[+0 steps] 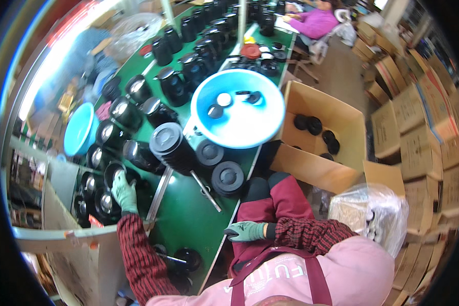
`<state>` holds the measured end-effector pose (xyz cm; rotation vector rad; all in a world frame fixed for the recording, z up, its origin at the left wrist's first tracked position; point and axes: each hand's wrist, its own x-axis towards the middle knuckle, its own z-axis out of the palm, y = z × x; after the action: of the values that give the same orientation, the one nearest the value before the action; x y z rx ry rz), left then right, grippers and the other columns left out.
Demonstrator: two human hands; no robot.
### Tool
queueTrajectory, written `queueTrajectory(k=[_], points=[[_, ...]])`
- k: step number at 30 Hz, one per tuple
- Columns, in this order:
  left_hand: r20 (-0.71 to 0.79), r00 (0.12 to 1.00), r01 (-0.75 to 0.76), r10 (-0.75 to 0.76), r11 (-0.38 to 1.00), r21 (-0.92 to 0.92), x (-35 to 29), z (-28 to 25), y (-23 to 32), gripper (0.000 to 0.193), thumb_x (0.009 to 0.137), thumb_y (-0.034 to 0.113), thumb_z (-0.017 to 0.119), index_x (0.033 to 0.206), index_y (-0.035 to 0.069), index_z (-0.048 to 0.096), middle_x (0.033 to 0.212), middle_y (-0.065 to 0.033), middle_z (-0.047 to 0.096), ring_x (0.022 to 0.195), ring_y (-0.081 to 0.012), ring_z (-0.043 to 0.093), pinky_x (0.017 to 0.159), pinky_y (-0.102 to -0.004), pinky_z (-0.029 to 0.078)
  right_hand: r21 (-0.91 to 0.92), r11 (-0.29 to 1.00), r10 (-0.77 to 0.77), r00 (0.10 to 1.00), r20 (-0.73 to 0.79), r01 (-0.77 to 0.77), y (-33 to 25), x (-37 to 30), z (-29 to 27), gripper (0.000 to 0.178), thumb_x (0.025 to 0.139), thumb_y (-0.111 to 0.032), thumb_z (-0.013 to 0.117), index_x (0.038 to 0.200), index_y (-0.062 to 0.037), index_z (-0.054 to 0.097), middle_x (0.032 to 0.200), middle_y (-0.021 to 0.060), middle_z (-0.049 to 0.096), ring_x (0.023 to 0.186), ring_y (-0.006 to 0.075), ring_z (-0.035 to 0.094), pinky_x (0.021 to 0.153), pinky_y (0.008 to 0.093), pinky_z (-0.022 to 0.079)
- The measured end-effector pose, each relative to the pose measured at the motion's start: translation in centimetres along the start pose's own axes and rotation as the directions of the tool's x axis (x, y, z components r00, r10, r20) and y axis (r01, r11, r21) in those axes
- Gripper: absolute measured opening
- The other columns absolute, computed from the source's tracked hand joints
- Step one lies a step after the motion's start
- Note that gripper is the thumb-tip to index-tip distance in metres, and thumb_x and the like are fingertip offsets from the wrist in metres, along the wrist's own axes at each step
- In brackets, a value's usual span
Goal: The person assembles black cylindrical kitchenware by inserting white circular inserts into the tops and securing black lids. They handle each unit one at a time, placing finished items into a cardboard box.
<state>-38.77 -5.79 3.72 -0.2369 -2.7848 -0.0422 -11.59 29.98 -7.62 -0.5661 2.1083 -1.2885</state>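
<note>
Left hand [123,191] gripped jug [118,173] rim inside box [81,245]; right hand [246,231] rested empty (fingers loose) at table [188,219] edge. Step: lifting jug out; needed clean lift.

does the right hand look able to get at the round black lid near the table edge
Probably yes: the right hand rests at the green table's edge, and the round black lid lies just ahead with nothing between.

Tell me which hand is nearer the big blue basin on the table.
Left, narrowly. The left hand reaches among the black jugs below and left of the blue basin. The right hand rests at the green table's edge, well below the basin.
</note>
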Motion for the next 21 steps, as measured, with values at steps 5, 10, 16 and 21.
queueTrajectory(k=[5,10,16,21], points=[[0.14,0.982,-0.087,0.124,0.965,-0.245,-4.6,-9.0,6.0,0.059,0.071,0.015,0.086,0.122,0.007,0.057,0.109,-0.0149,0.06,0.103,-0.0374,0.06,0.087,-0.0472,0.047,-0.172,0.979,-0.156,0.947,-0.28,0.11,-4.6,1.6,-3.0,0.064,0.089,-0.035,0.07,0.143,-0.0059,0.05,0.135,0.0195,0.058,0.117,0.0353,0.06,0.102,0.0419,0.047],[0.308,0.685,-0.538,0.66,0.743,-0.397,-10.7,-18.1,11.1,0.05,0.062,0.015,0.086,0.108,0.016,0.067,0.099,-0.0083,0.058,0.098,-0.0321,0.058,0.087,-0.046,0.044,-0.582,0.751,-0.59,0.712,-0.38,0.311,-12.2,3.0,-6.8,0.111,0.071,-0.036,0.086,0.158,-0.0046,0.026,0.159,0.0266,0.026,0.146,0.0427,0.032,0.118,0.0529,0.03],[0.146,0.799,-0.339,0.583,0.638,-0.692,-15.1,-21.9,14.0,0.056,0.061,0.004,0.082,0.114,0.014,0.069,0.113,-0.011,0.059,0.11,-0.0311,0.057,0.095,-0.0431,0.046,-0.446,0.728,-0.616,0.782,-0.093,0.52,-14.2,-2.1,-10.0,0.068,0.064,-0.021,0.089,0.123,-0.0083,0.059,0.133,0.0127,0.057,0.116,0.0359,0.06,0.098,0.0441,0.049],[0.431,0.894,0.441,-0.123,0.066,-0.895,-20.4,-13.0,12.3,0.056,0.09,0.007,0.067,0.143,0.003,0.049,0.132,-0.0085,0.057,0.126,-0.022,0.053,0.109,-0.0357,0.041,0.036,0.931,-0.288,0.79,-0.541,0.364,-8.9,-8.0,-7.8,0.057,0.076,-0.017,0.087,0.124,-0.0042,0.061,0.115,0.0092,0.066,0.105,0.02,0.065,0.092,0.0323,0.052]])
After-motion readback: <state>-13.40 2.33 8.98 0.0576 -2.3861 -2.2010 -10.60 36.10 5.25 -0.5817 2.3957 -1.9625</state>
